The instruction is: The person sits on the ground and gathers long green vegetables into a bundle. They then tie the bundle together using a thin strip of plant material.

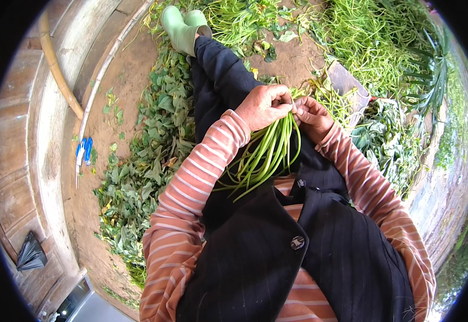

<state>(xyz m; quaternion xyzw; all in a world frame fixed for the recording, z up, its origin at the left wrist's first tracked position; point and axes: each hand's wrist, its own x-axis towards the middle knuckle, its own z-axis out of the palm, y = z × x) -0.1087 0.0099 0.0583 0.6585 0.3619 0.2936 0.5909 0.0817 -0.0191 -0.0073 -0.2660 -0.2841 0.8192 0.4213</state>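
Observation:
A bunch of long thin green leaf stems (272,147) hangs over my lap, its lower ends fanned out towards my black vest. My left hand (264,106) grips the upper part of the bunch between thumb and fingers. Close against it on the right, my right hand (313,117) pinches the stems at the same spot. The fingertips of both hands meet there; exactly what lies between them is hidden. Beyond my right hand, more yellowish-green stems (334,102) lie loose on and beside a flat board (344,82).
Heaped green leaves (153,161) lie along my left side. Large piles of green stems (370,40) spread at the upper right, with wilted leaves (390,141) below. A bamboo pole (97,86) and a blue-handled tool (84,151) lie at the left. My light green boots (179,32) are crossed ahead.

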